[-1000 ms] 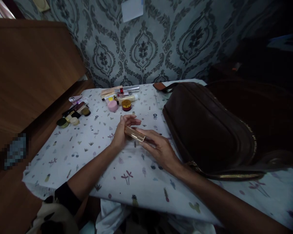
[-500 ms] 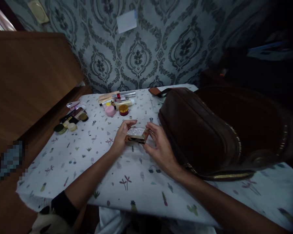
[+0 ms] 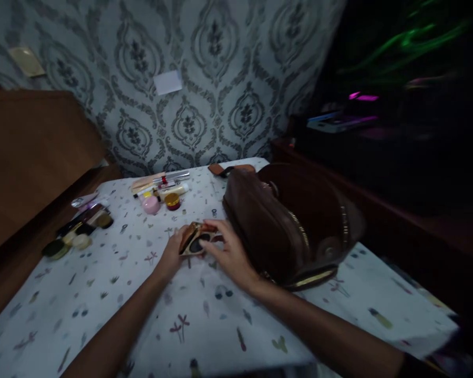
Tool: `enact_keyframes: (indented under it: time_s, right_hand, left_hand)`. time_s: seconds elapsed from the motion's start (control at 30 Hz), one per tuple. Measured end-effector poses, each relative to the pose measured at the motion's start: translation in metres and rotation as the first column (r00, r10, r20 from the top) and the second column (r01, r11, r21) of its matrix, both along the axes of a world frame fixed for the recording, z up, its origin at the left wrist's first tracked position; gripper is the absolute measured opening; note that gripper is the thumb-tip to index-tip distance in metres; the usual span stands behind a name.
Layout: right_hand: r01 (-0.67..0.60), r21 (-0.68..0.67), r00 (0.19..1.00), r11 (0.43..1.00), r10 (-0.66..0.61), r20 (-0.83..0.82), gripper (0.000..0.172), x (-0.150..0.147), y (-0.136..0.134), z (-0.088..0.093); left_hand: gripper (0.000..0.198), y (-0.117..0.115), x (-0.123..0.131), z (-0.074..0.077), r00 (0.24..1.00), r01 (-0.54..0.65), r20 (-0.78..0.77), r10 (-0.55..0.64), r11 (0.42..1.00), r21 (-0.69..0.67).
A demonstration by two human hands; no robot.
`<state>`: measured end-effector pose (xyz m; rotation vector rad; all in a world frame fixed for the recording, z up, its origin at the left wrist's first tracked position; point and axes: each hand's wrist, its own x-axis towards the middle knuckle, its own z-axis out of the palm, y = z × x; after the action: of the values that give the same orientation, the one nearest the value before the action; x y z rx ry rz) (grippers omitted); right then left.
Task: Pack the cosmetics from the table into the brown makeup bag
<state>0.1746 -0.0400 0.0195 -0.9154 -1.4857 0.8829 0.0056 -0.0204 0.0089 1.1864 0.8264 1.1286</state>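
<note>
Both my hands hold a small gold makeup compact (image 3: 195,240) just above the white patterned tablecloth (image 3: 102,294). The compact's lid is tilted up, and dark pans show inside. My left hand (image 3: 173,253) grips its left side. Fingers of my right hand (image 3: 230,252) curl over its right edge. A large brown zipped bag (image 3: 276,226) lies right beside my right hand.
Cosmetics lie in a row at the table's far edge: a pink jar (image 3: 150,205), a red jar with a gold lid (image 3: 172,201), and tubes (image 3: 161,184). More makeup pieces (image 3: 76,231) sit at the left. A wooden headboard (image 3: 31,157) stands left, patterned wallpaper behind, dark furniture right.
The compact was closed and flat in my hands; now its lid is lifted and the pans show. The camera has swung to the right and the picture is blurred.
</note>
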Motion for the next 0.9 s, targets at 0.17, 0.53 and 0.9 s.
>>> enact_keyframes:
  time_s: [0.17, 0.53, 0.9]
  right_hand:
    - [-0.004, -0.035, 0.998, 0.999, 0.006, 0.057, 0.034, 0.0, -0.006, 0.012]
    - [-0.087, 0.11, 0.979, 0.99, 0.064, 0.193, 0.015, 0.012, -0.024, 0.053]
    - [-0.147, 0.35, 0.873, 0.925, -0.044, 0.486, 0.056, 0.083, -0.043, 0.136]
  left_hand:
    - [0.071, -0.002, -0.001, 0.009, 0.988, 0.085, 0.143, -0.058, 0.978, -0.191]
    - [0.042, -0.006, 0.01, 0.035, 0.902, -0.112, 0.334, 0.275, 0.895, -0.432]
    - [0.03, 0.006, 0.081, 0.103, 0.92, -0.011, 0.378, 0.108, 0.968, -0.25]
